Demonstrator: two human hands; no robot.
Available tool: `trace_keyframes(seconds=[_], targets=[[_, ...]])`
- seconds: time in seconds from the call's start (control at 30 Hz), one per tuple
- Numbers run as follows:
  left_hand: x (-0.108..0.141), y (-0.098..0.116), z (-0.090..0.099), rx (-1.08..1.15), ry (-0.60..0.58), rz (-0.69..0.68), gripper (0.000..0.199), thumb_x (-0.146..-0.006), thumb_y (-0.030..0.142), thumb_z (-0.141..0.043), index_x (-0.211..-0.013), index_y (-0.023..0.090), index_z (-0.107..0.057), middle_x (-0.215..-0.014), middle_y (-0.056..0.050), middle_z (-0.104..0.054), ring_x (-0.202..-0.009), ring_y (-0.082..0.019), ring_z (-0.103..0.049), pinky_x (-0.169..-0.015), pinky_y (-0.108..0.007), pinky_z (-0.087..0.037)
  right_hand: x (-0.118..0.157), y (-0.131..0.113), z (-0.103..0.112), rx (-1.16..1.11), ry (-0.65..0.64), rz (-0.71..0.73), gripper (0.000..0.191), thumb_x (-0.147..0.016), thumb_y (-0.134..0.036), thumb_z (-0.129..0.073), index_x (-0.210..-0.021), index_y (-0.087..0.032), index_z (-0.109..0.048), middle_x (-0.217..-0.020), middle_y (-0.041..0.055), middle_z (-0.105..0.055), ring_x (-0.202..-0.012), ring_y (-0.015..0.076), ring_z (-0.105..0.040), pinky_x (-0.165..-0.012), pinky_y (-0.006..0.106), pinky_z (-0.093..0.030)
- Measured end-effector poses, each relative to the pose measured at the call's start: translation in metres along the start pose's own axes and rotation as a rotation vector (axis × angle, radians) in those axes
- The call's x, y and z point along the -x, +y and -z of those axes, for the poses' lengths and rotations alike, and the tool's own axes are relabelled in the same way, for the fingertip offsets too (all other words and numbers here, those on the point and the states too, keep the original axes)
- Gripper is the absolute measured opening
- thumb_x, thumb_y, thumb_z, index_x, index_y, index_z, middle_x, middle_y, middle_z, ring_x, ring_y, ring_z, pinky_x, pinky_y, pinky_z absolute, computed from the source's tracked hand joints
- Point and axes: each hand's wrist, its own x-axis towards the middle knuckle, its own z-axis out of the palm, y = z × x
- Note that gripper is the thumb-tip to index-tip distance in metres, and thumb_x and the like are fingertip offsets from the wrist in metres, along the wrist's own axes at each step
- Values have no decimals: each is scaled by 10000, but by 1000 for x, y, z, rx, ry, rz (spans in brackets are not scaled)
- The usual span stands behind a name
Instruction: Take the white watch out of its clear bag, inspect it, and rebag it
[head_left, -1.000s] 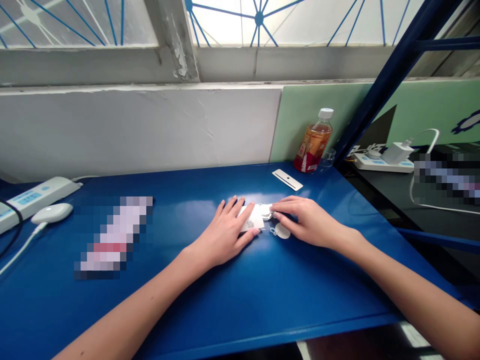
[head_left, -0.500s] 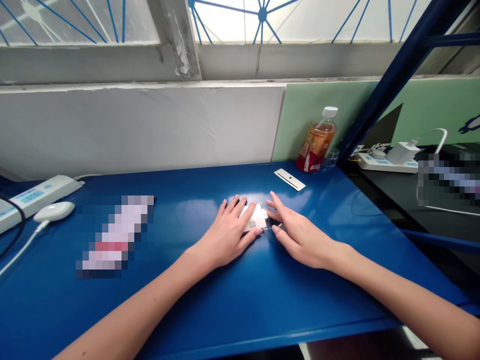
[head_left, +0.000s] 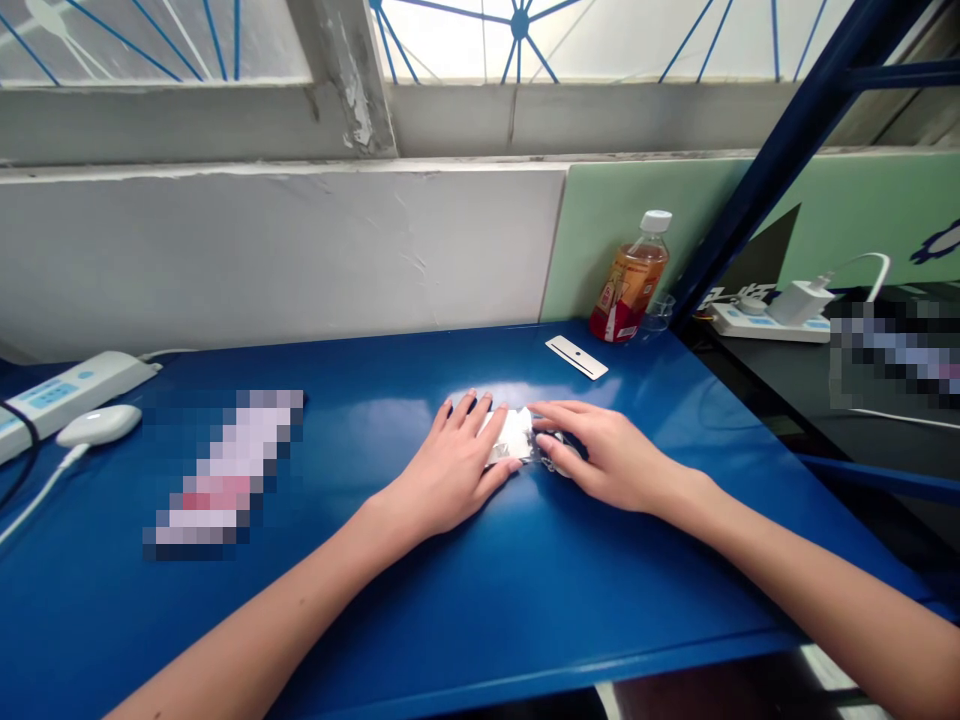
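Note:
A small white packet (head_left: pixel 512 436) with a clear, crinkled plastic end lies on the blue desk (head_left: pixel 420 610). My left hand (head_left: pixel 448 468) rests flat with fingers spread, its thumb and index finger over the packet's left part. At the packet's right end is my right hand (head_left: pixel 600 450), thumb and fingers bent in around the clear plastic. Part of the plastic is hidden under those fingers. Farther back lies a flat white card (head_left: pixel 577 357) with a dark line and a dot, apart from both hands.
A drink bottle (head_left: pixel 631 275) with a white cap stands at the back right against a green panel. On the left are a pixelated flat object (head_left: pixel 225 470), a white rounded device (head_left: pixel 100 426) on a cable and a power strip (head_left: pixel 75 395). A blue post (head_left: pixel 780 150) rises at right.
My right hand has drawn its thumb and fingers in on the plastic end of the packet, which looks more crumpled. My left hand has stayed nearly still. The view has shifted slightly.

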Motion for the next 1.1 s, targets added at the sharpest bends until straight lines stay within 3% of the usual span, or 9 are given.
trace_keyframes(seconds=[0.07, 0.17, 0.33, 0.5, 0.77, 0.9, 1.1], targets=[[0, 0, 0, 0, 4, -2, 635, -999, 556, -312, -1491, 153, -331, -1535, -169, -370, -1458, -349, -234, -1154, -550, -195, -1, 5, 4, 126, 72, -16, 341, -952, -281, -475, -1214, -151, -651, -1195, 146, -700, -1168, 295, -632, -962, 447, -536], [0, 1, 0, -7, 9, -7, 638, -1000, 562, -300, -1496, 161, -322, -1536, -161, -371, -1458, -346, -237, -1155, -542, -196, -2, 10, 6, 220, 71, -96, 341, -937, -273, -488, -1201, -133, -652, -1143, 152, -722, -1115, 318, -660, -893, 465, -566], [0, 1, 1, -12, -7, 1, 646, -1000, 558, -309, -1498, 147, -316, -1545, -168, -352, -1458, -351, -233, -1155, -543, -199, -2, 8, 3, -91, 46, -185, 338, -932, -249, -505, -1233, -159, -630, -1104, 105, -746, -996, 266, -720, -844, 391, -592], [0, 1, 1, 4, 4, 3, 626, -1000, 539, -322, -1495, 157, -318, -1537, -174, -365, -1455, -350, -242, -1143, -565, -213, -3, 5, 0, -233, 5, -31, 363, -946, -273, -520, -1293, -199, -601, -1259, 104, -676, -1157, 266, -644, -969, 414, -536], [0, 1, 0, -5, 2, 6, 612, -996, 534, -329, -1480, 159, -344, -1521, -166, -395, -1444, -353, -269, -1142, -559, -226, 0, 4, -5, 14, -116, 113, 458, -974, -271, -463, -1408, -129, -491, -1390, 156, -568, -1376, 313, -428, -1081, 510, -445], [0, 1, 1, -5, -15, 12, 627, -998, 531, -335, -1487, 139, -334, -1532, -179, -371, -1445, -360, -261, -1143, -560, -222, 0, 3, -6, 130, -114, 173, 405, -983, -254, -429, -1309, -53, -562, -1380, 193, -564, -1446, 340, -286, -1122, 521, -398], [-1, 3, 2, -16, -22, 7, 623, -1003, 525, -328, -1497, 146, -322, -1536, -176, -364, -1444, -360, -264, -1140, -569, -215, 0, 3, -5, 204, -101, 232, 361, -971, -209, -436, -1258, -54, -590, -1332, 204, -594, -1432, 345, -318, -1123, 508, -410]])
